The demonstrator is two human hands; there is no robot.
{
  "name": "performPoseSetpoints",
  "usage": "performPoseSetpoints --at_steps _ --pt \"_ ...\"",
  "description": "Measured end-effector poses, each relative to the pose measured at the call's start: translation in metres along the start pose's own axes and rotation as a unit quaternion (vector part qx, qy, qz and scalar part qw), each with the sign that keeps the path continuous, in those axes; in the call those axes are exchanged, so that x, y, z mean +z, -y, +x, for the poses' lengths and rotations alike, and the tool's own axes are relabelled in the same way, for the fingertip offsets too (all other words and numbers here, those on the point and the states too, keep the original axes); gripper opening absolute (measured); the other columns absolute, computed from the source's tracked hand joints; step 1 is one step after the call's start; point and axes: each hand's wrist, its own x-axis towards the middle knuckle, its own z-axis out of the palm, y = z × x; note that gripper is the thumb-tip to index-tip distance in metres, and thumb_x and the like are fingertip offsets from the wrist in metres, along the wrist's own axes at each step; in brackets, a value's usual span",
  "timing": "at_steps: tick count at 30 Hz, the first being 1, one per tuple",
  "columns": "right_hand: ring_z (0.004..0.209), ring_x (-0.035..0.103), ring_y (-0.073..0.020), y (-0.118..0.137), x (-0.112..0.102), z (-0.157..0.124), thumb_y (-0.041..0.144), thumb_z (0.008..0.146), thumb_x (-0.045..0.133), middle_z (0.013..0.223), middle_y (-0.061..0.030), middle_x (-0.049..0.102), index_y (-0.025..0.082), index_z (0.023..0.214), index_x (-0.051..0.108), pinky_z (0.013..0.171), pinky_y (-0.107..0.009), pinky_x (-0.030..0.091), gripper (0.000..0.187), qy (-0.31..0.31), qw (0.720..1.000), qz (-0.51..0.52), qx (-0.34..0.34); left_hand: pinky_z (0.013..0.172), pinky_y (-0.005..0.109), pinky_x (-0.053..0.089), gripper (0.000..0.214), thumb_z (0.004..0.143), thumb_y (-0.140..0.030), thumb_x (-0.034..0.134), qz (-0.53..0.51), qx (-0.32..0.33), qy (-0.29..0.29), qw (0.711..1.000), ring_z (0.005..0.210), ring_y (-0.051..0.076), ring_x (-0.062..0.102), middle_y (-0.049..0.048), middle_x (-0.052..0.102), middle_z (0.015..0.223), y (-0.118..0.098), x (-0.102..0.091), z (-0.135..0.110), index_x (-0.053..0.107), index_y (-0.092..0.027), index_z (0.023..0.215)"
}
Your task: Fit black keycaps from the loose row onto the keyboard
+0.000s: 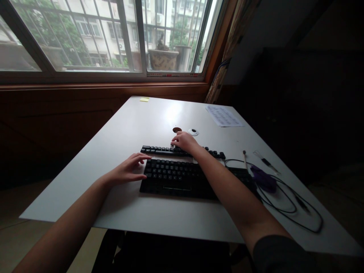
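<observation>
A black keyboard [176,178] lies on the white table [136,125]. Behind it runs a row of loose black keycaps [159,150]. My left hand [129,170] rests at the keyboard's left edge, fingers stretched out and touching its corner. My right hand [184,141] reaches across the keyboard to the keycap row, its fingers curled down onto the keys near the row's middle. What the fingertips pinch is too small to make out.
A black cable [287,206] loops at the right of the keyboard beside a purple object [263,179]. A thin stick [244,158] and a small tool [265,161] lie nearby. A printed sheet [223,115], a white ring [193,132], a brown disc [176,129] and a yellow note [144,99] sit farther back.
</observation>
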Motion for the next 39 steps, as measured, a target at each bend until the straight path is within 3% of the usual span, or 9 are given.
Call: performPoseSetpoints --at_steps 14,18,26,32,39 --pt "0.090 0.062 -0.0188 -0.002 -0.002 -0.012 0.029 0.091 0.076 0.095 -0.0066 0.070 0.022 0.098 0.084 0.083 -0.031 0.045 0.013 -0.035 0.998 0.057 -0.021 0.098 0.040 0.054 0.062 0.091 -0.044 0.076 0.014 0.006 0.001 1.000 0.112 0.024 0.057 0.0114 0.053 0.137 0.000 0.000 0.000 0.053 -0.031 0.147" --pt "0.091 0.062 -0.0182 -0.001 -0.015 -0.038 0.028 0.091 0.077 0.091 -0.0047 0.068 0.023 0.098 0.083 0.086 -0.030 0.046 0.011 -0.043 0.994 0.096 -0.036 0.099 0.040 0.054 0.062 0.092 -0.044 0.076 0.009 0.001 0.003 1.000 0.113 0.024 0.057 0.0112 0.052 0.139 0.001 0.000 -0.001 0.052 -0.032 0.148" --pt "0.078 0.061 -0.0142 0.004 -0.037 -0.122 0.034 0.092 0.074 0.090 -0.0019 0.066 0.026 0.099 0.081 0.076 -0.029 0.049 0.013 -0.010 0.971 0.233 -0.046 0.095 0.035 0.055 0.065 0.092 -0.044 0.075 -0.009 -0.011 -0.007 1.000 0.112 0.023 0.057 0.0111 0.051 0.138 0.004 0.003 -0.004 0.048 -0.032 0.150" --pt "0.081 0.062 -0.0160 0.013 -0.030 -0.164 0.037 0.094 0.072 0.089 -0.0030 0.066 0.026 0.099 0.081 0.075 -0.029 0.049 0.015 0.022 0.967 0.251 -0.048 0.096 0.036 0.055 0.063 0.093 -0.043 0.074 0.002 -0.002 -0.008 1.000 0.110 0.022 0.057 0.0102 0.051 0.135 -0.002 0.002 -0.003 0.049 -0.033 0.149" --pt "0.080 0.065 -0.0168 0.022 -0.016 -0.180 0.033 0.092 0.074 0.092 -0.0040 0.068 0.026 0.099 0.081 0.075 -0.030 0.052 0.012 0.002 0.974 0.225 -0.030 0.095 0.036 0.056 0.066 0.092 -0.043 0.075 0.000 -0.007 -0.009 1.000 0.109 0.022 0.058 0.0101 0.052 0.136 0.000 0.003 -0.004 0.047 -0.032 0.151"
